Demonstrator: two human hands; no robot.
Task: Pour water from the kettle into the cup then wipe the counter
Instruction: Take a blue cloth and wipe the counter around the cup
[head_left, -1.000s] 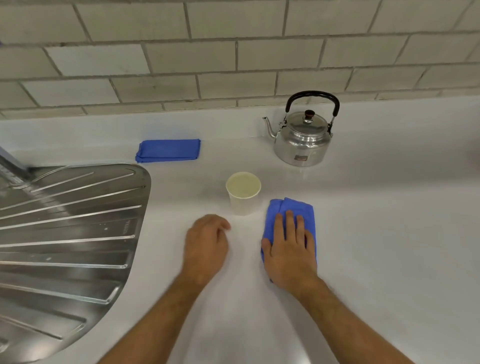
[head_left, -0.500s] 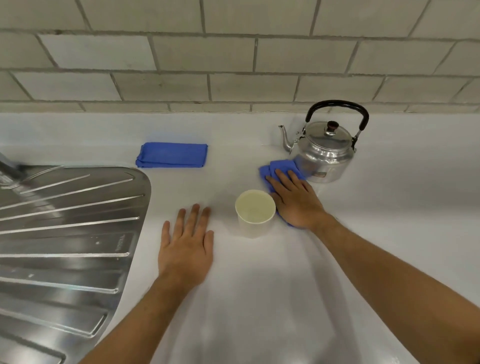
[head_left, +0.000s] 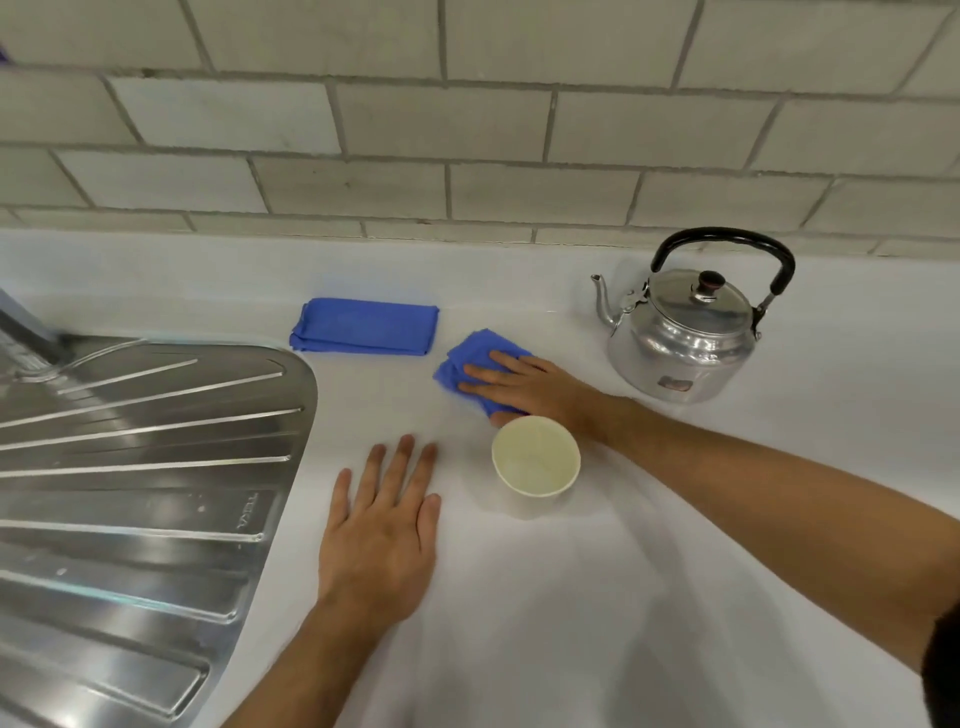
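Observation:
A pale paper cup (head_left: 535, 457) holding water stands upright on the white counter (head_left: 597, 597). Just behind it my right hand (head_left: 535, 387) presses flat on a crumpled blue cloth (head_left: 470, 358), fingers pointing left; part of the cloth is hidden under the palm. A shiny metal kettle (head_left: 685, 338) with a black handle stands at the back right, its spout towards the left. My left hand (head_left: 382, 530) lies flat on the counter left of the cup, fingers spread, holding nothing.
A second blue cloth (head_left: 363, 326), folded, lies near the back wall left of my right hand. A ribbed steel drainboard (head_left: 130, 483) fills the left side. Grey tiles (head_left: 467, 130) back the counter.
My right hand slid the cloth from in front of the cup up past its right side, then left behind it, away from the kettle. My left hand flattened and stayed put.

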